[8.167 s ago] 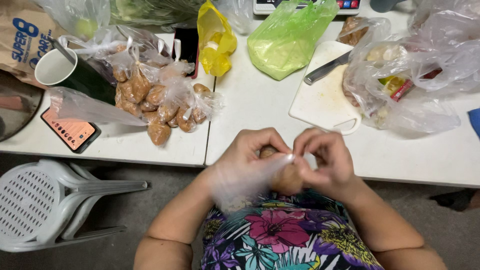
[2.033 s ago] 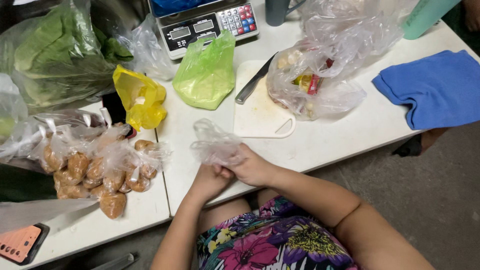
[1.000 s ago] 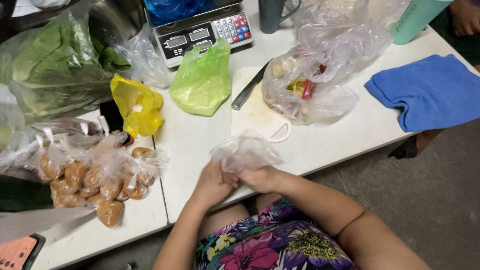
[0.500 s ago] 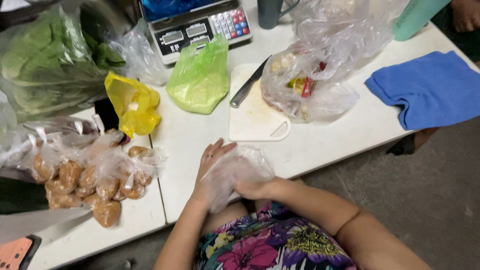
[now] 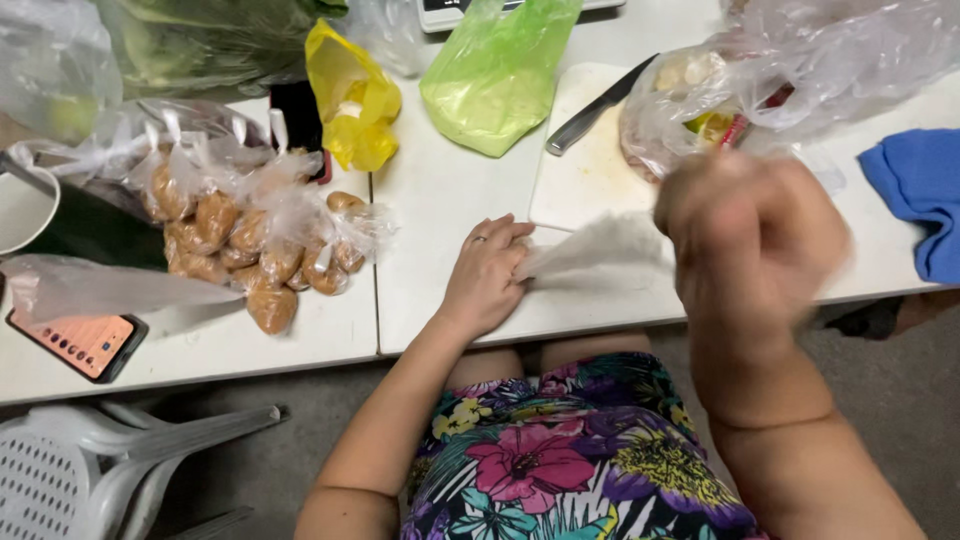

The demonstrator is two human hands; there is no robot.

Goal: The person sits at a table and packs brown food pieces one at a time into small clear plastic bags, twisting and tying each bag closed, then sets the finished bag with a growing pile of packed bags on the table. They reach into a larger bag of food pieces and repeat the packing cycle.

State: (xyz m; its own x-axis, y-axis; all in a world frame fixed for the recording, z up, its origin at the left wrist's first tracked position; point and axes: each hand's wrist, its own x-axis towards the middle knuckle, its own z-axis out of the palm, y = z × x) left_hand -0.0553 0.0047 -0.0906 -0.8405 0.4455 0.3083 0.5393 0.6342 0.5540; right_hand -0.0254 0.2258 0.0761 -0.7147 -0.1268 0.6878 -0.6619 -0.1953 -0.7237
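Note:
My left hand point(image 5: 487, 275) lies on the white table point(image 5: 450, 200) near its front edge, fingers pinching one end of a thin clear plastic bag point(image 5: 600, 245). The bag stretches to the right toward my right hand point(image 5: 755, 225), which is raised above the table and blurred by motion; it seems to hold the bag's other end. To the left lies a pile of small clear bags of brown food point(image 5: 250, 245), tied at the top.
A white cutting board point(image 5: 590, 170) with a knife point(image 5: 598, 105) sits behind the hands. Green bag point(image 5: 495, 75), yellow bag point(image 5: 350, 100), a large clear bag of items point(image 5: 780, 70), blue cloth point(image 5: 920, 195), phone point(image 5: 75, 343), white plastic chair point(image 5: 90, 480).
My right hand has lifted up and to the right, pulling the clear bag out long. My left hand has flattened onto the table. The view has shifted left.

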